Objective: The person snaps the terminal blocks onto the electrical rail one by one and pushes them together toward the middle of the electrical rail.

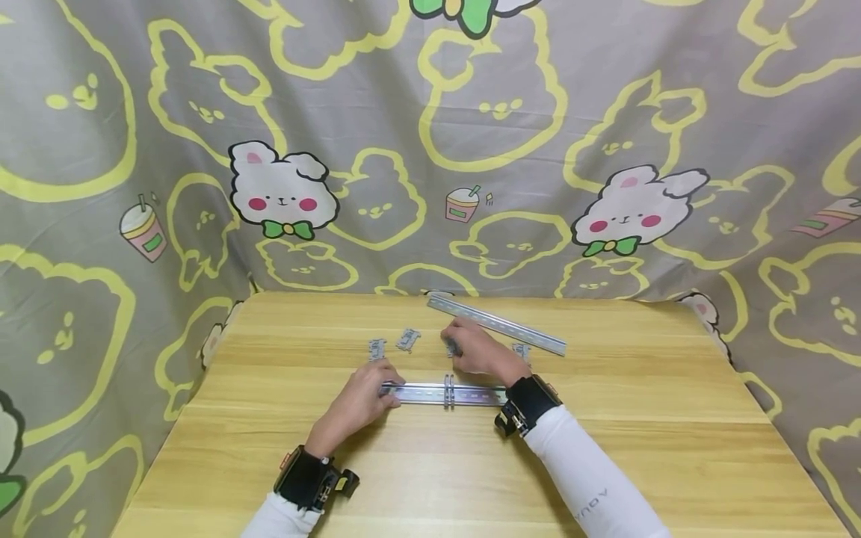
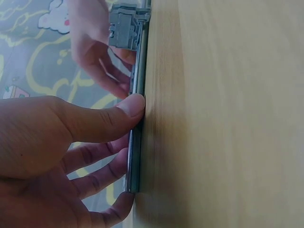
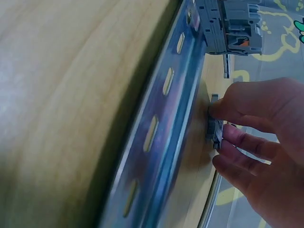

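Right sleeve's [image 1: 595,478] wristband [image 1: 534,400] hides rail's [image 1: 420,394] end — 3 blocks [image 1: 408,340] lie beyond.

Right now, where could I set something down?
The table between the left sleeve and right sleeve is bare, nearer than the front rail; so are patches right of the right sleeve and left of the left hand. It's crowded behind the front rail: grey parts, right hand and back rail sit close.

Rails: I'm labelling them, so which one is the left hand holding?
The left hand holds the near rail, with blocks on it; the far rail lies slanted beyond.
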### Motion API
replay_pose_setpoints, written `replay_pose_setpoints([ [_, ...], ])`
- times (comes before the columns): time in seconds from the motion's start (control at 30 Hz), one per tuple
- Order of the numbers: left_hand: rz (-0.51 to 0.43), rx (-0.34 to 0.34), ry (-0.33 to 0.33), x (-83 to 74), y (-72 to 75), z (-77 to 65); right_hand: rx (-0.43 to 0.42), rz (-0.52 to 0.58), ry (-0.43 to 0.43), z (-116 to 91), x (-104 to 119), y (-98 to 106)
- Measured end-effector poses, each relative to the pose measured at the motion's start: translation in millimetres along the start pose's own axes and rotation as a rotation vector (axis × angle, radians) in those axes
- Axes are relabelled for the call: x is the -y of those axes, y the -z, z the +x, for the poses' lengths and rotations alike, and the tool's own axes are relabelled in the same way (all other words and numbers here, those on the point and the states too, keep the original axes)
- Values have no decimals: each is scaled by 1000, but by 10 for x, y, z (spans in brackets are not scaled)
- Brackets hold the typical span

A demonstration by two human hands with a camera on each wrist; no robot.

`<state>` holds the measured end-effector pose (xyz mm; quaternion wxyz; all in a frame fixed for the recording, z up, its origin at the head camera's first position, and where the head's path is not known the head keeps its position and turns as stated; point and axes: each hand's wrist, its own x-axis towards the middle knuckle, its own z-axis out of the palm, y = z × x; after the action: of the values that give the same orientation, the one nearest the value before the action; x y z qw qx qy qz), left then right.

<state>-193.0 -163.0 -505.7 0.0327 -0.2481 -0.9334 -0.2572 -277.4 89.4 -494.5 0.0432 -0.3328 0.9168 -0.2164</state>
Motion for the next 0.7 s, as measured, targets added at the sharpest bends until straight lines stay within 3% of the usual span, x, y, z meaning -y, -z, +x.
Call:
replay_pose_setpoints([
  [0.33, 1, 2, 1, -17, 8, -13, 42, -25, -65, -27, 43, 97],
  [0.7, -6, -4, -6, -34, 12, -12, -82, 43, -59, -438, 61, 463],
])
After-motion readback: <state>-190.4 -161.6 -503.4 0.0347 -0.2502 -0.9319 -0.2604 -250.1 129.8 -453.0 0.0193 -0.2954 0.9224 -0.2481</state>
